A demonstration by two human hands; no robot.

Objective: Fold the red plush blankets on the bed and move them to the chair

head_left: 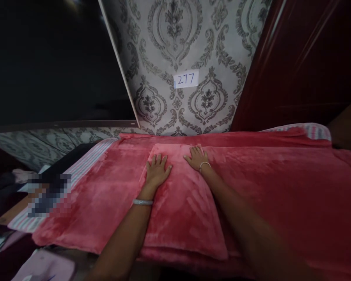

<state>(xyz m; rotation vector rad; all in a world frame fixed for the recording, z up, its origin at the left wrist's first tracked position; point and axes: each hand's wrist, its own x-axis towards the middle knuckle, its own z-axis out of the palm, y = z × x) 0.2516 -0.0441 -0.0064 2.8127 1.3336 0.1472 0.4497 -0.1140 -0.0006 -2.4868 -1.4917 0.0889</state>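
Pink plush piece (178, 195) laid beneath fingers of left hand (157, 171) and right hand (197, 159), opened flat, nothing gripped; far end pressed, apparently so fabric lies smooth. Larger plush cloth (266, 183) spread underneath; striped cloth (90, 164) exposed left of fingers.

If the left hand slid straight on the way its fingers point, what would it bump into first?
Likely the far strip of red cloth, then the patterned wall; depth is unclear.
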